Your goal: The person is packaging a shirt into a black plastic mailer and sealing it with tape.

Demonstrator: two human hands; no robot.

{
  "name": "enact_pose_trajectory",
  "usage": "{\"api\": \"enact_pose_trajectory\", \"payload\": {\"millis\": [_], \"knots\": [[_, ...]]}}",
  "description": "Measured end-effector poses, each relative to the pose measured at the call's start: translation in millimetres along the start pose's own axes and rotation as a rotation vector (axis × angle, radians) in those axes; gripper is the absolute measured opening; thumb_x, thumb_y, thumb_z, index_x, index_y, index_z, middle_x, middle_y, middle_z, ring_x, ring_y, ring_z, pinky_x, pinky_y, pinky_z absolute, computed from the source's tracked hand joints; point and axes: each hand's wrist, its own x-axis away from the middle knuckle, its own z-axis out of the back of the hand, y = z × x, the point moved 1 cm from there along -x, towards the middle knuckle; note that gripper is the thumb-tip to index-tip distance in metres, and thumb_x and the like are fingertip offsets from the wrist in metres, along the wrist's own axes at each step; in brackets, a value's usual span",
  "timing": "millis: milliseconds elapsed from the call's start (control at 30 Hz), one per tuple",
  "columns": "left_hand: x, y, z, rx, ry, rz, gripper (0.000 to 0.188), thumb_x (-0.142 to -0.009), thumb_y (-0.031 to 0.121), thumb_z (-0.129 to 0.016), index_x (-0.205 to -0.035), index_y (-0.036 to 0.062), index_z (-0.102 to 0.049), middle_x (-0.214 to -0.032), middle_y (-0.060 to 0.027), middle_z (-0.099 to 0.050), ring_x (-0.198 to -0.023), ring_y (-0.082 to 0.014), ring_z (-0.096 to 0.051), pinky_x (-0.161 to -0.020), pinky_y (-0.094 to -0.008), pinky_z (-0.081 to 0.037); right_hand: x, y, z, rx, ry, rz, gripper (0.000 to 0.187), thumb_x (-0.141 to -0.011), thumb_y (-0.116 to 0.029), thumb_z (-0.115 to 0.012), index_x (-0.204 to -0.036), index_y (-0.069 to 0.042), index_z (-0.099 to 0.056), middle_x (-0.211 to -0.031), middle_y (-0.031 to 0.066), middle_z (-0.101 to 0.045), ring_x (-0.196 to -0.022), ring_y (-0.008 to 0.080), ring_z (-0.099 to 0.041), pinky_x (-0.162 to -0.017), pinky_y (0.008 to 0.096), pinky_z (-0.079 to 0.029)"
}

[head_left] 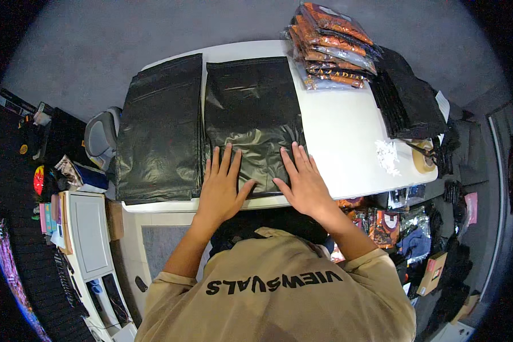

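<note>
A glossy black plastic bag (251,97) lies flat on the white table in front of me, its lower part creased. My left hand (225,181) rests on its lower left part with the fingers stretched out. On the lower right part lies my right hand (301,178), fingers spread, palm down. Neither hand grips anything. Just left of this bag is a stack of similar black plastic bags (159,128), laid flat with its edges nearly lined up. Whether anything is inside the bag under my hands, I cannot tell.
At the table's (339,134) far right stands a pile of clear-wrapped folded garments (333,48). Folded black cloth (410,100) is stacked beside it. Small white scraps (387,157) and a tape roll (422,157) lie near the right edge. A white cabinet (88,233) stands lower left.
</note>
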Motion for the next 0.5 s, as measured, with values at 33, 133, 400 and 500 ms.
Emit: {"api": "enact_pose_trajectory", "payload": {"millis": [33,133,400,500], "knots": [[-3.7,1.8,5.9,-0.010,0.030,-0.017,0.079,-0.104,0.051,-0.058,-0.165,0.0041,-0.038,-0.174,-0.0221,-0.027,-0.161,-0.0479,-0.021,-0.130,-0.0602,-0.018,-4.6,-4.6,6.6,0.041,-0.001,0.014,0.073,-0.108,-0.048,-0.054,-0.168,-0.014,-0.031,-0.174,0.0267,-0.022,-0.161,0.0454,-0.021,-0.130,0.0588,-0.019],[-42.3,-8.8,12.9,-0.022,0.096,-0.074,0.073,-0.106,0.046,-0.057,-0.163,0.0034,-0.040,-0.171,-0.0240,-0.032,-0.160,-0.0472,-0.024,-0.130,-0.0577,-0.020,-50.0,-24.6,14.9,0.085,0.047,0.081,0.069,-0.106,-0.045,-0.057,-0.164,-0.012,-0.039,-0.171,0.0277,-0.030,-0.160,0.0453,-0.026,-0.129,0.0595,-0.023],[-95.8,-54.4,-2.1,-0.019,0.057,0.079,0.071,-0.110,0.053,-0.049,-0.159,0.0018,-0.046,-0.165,-0.0314,-0.038,-0.154,-0.0499,-0.035,-0.128,-0.0530,-0.029,-121.2,0.6,-6.8,0.159,0.041,-0.016,0.068,-0.108,-0.054,-0.050,-0.162,-0.012,-0.046,-0.167,0.0266,-0.038,-0.157,0.0452,-0.033,-0.128,0.0571,-0.026],[-104.5,-65.8,-4.6,-0.007,0.043,0.111,0.071,-0.109,0.054,-0.049,-0.159,0.0028,-0.047,-0.166,-0.0314,-0.038,-0.154,-0.0497,-0.035,-0.128,-0.0525,-0.029,-131.9,8.1,-5.2,0.151,-0.038,-0.087,0.072,-0.109,-0.059,-0.044,-0.165,-0.013,-0.041,-0.171,0.0255,-0.032,-0.160,0.0444,-0.026,-0.130,0.0556,-0.021]]}}
